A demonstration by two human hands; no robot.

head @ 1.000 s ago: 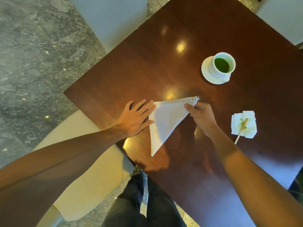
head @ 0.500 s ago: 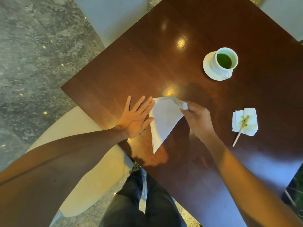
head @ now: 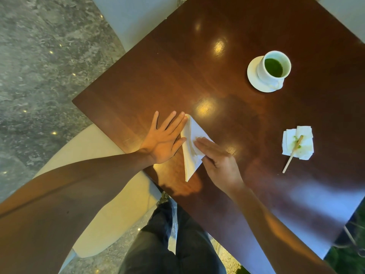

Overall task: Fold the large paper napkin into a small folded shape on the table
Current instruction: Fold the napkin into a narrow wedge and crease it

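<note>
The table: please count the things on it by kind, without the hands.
On the table:
Paper napkins: 2, the folded napkin under the hands and the green-stained napkin
Cups: 1, the cup of green drink
Saucers: 1, the saucer
Wooden sticks: 1, the stirring stick
Total: 5

We are finding no readable text, label, brand, number or sign anywhere in this view. Nothing legible is showing on any surface that we are seeing.
</note>
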